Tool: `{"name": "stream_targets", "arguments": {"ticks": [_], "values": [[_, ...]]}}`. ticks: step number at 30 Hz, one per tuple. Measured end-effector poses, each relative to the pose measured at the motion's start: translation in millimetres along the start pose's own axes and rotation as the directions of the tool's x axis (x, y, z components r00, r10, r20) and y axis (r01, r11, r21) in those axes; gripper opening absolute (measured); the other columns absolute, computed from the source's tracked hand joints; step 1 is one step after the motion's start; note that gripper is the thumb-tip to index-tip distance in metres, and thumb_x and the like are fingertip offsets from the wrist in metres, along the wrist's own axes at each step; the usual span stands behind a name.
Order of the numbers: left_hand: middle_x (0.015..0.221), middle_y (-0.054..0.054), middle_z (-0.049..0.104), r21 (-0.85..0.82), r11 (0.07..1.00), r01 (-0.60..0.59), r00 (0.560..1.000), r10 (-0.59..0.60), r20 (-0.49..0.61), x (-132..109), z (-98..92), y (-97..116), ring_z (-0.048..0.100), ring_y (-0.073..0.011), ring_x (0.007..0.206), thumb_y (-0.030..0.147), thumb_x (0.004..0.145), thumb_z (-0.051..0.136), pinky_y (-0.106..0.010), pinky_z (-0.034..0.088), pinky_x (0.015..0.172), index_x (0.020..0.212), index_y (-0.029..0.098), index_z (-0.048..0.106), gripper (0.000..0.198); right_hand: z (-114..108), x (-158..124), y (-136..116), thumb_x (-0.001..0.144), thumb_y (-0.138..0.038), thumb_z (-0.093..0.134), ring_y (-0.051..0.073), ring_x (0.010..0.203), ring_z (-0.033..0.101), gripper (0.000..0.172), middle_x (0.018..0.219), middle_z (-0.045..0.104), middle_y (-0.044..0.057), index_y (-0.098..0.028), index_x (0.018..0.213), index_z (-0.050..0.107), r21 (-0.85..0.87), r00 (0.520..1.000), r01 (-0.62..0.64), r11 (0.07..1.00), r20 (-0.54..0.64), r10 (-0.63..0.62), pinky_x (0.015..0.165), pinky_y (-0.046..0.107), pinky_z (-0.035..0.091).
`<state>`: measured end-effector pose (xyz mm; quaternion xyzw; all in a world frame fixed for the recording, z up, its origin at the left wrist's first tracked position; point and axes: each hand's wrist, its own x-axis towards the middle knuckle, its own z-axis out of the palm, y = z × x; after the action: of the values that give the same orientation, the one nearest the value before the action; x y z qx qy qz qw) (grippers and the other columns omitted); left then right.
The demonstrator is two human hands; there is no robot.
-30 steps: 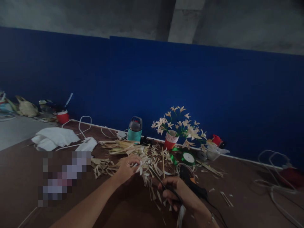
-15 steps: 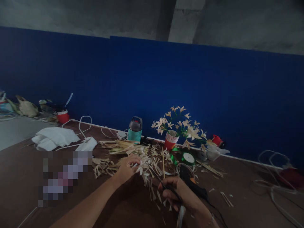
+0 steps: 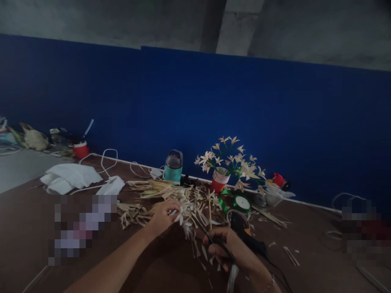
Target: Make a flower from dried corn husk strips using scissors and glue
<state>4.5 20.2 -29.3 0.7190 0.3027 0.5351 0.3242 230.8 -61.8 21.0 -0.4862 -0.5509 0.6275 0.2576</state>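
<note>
I see a small pale flower (image 3: 182, 214) pinched in my left hand (image 3: 163, 217) over the strewn leaf strips (image 3: 171, 191), while my right hand (image 3: 227, 246) grips the black glue gun (image 3: 244, 234). Finished flowers fill the red cup (image 3: 219, 180) behind; plenty of strips remain uncut, so I judge the work midway.

A craft workshop, makeshift by the look of it — a brown bench (image 3: 45, 228) set against a blue partition (image 3: 214, 101) under bare concrete. The bench is strewn with dried leaf strips (image 3: 171, 195) and offcuts, a red cup (image 3: 219, 180) of finished leaf flowers (image 3: 232, 160), green ribbon (image 3: 241, 202), a glue gun (image 3: 244, 236) and trailing cables (image 3: 106, 160) — handmade flower work
</note>
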Motion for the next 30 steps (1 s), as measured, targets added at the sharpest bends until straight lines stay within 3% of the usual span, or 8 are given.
{"name": "stream_targets", "arguments": {"ticks": [30], "values": [[0.076, -0.006, 0.068, 0.036, 0.999, 0.023, 1.0, -0.023, -0.01, -0.6, 1.5, 0.0, 0.061, -0.0174, 0.076, 0.021, 0.068, 0.064, -0.03, 0.048, 0.072, 0.059, 0.018, 0.062, 0.01, -3.3, -2.2, -0.3, 0.062, -0.04, 0.071, 0.001, 0.031, 0.035, 0.033, 0.045, 0.046, -0.008, -0.012, 0.075, 0.06, -0.127, 1.0, -0.001, 0.992, -0.009, 0.0, 0.029, 0.012, 0.033]]}}
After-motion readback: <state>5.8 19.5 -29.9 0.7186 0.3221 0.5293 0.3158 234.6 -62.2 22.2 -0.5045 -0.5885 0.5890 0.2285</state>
